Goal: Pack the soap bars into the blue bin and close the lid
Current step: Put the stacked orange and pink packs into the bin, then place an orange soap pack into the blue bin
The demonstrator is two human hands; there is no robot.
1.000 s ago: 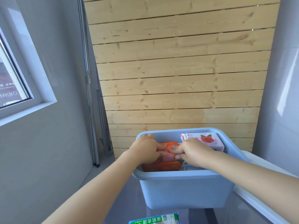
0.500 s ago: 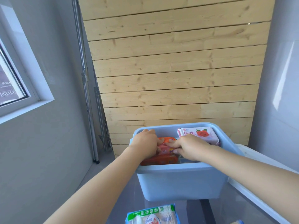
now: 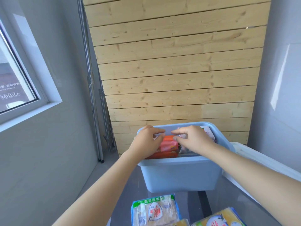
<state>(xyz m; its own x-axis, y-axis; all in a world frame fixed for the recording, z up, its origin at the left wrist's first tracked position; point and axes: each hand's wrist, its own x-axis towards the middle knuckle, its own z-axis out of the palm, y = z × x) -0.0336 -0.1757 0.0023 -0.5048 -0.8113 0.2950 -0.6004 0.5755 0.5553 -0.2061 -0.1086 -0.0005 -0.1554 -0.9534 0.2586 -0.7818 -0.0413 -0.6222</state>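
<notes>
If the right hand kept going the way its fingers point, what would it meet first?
The right hand points left over the blue bin. It would probably meet the left hand first, its fingertips close opposite, above the pink soap pack. Depth between them is unclear.

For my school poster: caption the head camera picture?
Both hands arranging soap bars inside the blue bin.
</notes>
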